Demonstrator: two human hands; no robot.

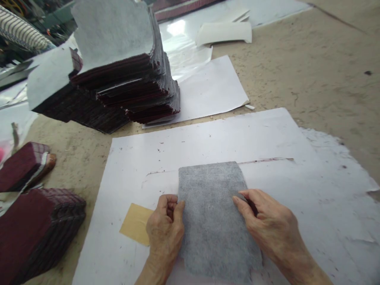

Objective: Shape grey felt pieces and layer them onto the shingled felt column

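A grey fabric piece (212, 221) with a fuzzy, felt-like face lies over the white paper sheet (142, 154) in front of me. My left hand (166, 225) pinches its left edge between thumb and curled fingers. On the opposite edge, my right hand (267, 221) grips the piece with thumb and forefinger, and a bit of dark underside shows there. A yellow paper square (136, 223) lies beside my left hand, partly covered by it.
Tall stacks of grey-backed, dark red pieces (115, 35) stand at the back left. More dark red stacks (26, 233) sit at the left edge. Behind are another white sheet (208, 87) and a curved white card (224, 33) on the tan table (311, 71).
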